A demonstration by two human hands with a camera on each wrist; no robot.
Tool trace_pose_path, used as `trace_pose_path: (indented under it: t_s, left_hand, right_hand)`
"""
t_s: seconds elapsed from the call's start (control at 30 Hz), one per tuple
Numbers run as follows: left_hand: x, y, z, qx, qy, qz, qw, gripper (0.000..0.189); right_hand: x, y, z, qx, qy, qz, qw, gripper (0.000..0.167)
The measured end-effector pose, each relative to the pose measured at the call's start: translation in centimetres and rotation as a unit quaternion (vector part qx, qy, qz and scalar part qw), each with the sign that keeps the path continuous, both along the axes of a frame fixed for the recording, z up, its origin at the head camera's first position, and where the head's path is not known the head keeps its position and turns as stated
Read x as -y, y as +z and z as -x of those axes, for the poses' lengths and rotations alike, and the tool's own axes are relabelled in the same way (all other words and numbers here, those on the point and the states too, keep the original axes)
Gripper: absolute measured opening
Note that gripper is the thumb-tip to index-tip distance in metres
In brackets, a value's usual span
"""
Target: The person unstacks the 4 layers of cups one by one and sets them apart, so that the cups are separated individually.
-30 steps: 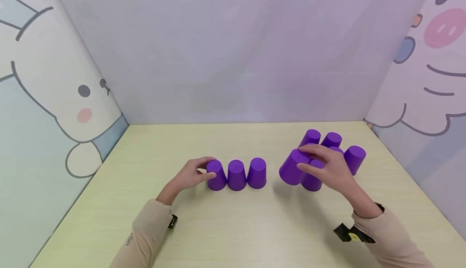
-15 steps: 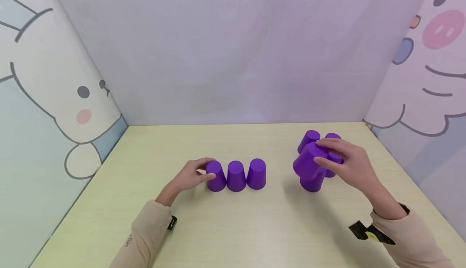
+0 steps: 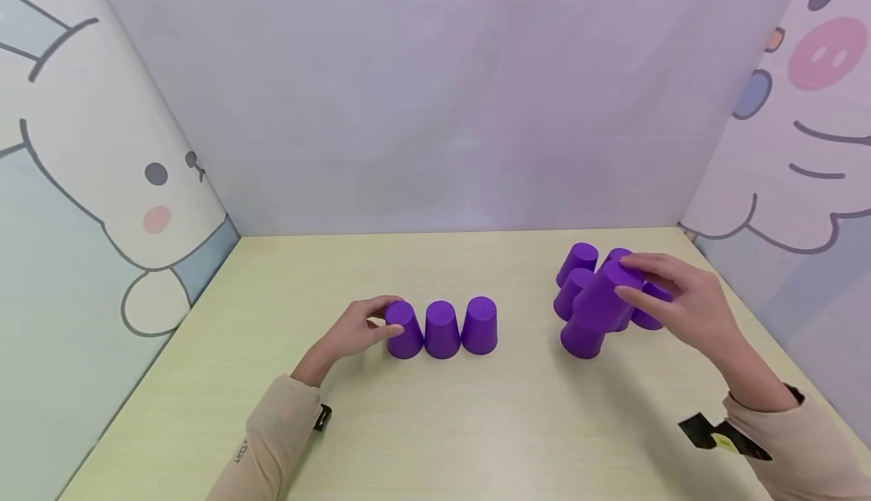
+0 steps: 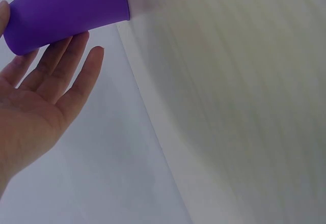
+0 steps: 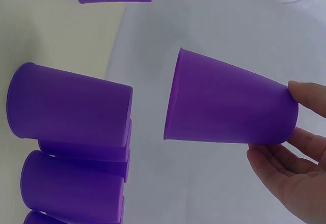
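Observation:
My right hand [image 3: 687, 297] pinches a purple plastic cup [image 3: 608, 297] near its closed end, with the open rim facing down. The held cup is raised and overlaps a group of similar upside-down cups in the head view. In the right wrist view, a gap shows between the held cup [image 5: 229, 102] and the standing cup [image 5: 71, 104] beside it. Over on the left, my left hand [image 3: 357, 327] holds the leftmost cup [image 3: 404, 333] of a row of three, thumb on the near side and fingers behind. The left wrist view shows its fingertips against that cup [image 4: 69, 12].
Beside the left hand's cup stand a middle cup [image 3: 442, 331] and a right cup [image 3: 480, 327], all upside down. Several cups, including a back one [image 3: 578, 263] and a front one [image 3: 581, 341], stand at the table's [image 3: 435, 425] right. A pale wall [image 3: 435, 108] rises behind.
My right hand has carried its cup rightward, from the left side of the right-hand group to over it. The left hand and the row of three have stayed in place.

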State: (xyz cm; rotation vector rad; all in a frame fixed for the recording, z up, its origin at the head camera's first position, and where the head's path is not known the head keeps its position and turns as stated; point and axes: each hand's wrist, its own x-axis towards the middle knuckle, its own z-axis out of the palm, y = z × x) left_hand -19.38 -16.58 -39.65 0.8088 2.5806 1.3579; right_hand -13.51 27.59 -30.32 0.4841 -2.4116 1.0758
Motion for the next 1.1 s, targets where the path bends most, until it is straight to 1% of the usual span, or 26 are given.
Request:
trace_pose_path:
  t_s: [0.2, 0.3, 0.4, 0.6, 0.77, 0.9, 1.1]
  left_hand:
    - [0.0, 0.1, -0.1, 0.003, 0.002, 0.001, 1.0000, 0.043]
    - [-0.1, 0.1, -0.1, 0.004, 0.002, 0.002, 1.0000, 0.042]
    - [-0.1, 0.1, -0.2, 0.005, 0.003, 0.003, 1.0000, 0.042]
    - [-0.1, 0.2, -0.2, 0.006, 0.006, 0.002, 1.0000, 0.043]
    - [-0.1, 0.2, -0.2, 0.007, 0.006, 0.000, 1.0000, 0.043]
    - [-0.1, 0.2, -0.2, 0.012, 0.005, 0.001, 0.9999, 0.044]
    - [-0.1, 0.1, -0.2, 0.004, 0.010, 0.000, 0.9999, 0.044]
  right_hand:
    - [-1.0, 0.1, -0.4, 0.025, -0.032, 0.005, 0.9992, 0.035]
    - [-1.6, 0.1, -0.5, 0.028, -0.025, 0.027, 0.9989, 0.034]
    - [-2.2, 0.0, -0.5, 0.024, -0.019, 0.037, 0.9989, 0.035]
    - [-3.3, -0.2, -0.7, 0.017, -0.047, 0.014, 0.9987, 0.036]
    - [-3.8, -0.4, -1.0, 0.020, -0.048, -0.001, 0.9987, 0.035]
    - [-4.3, -1.0, -1.1, 0.032, -0.052, -0.007, 0.9981, 0.036]
    - [-4.9, -2.6, -0.9, 0.046, -0.059, -0.003, 0.9972, 0.036]
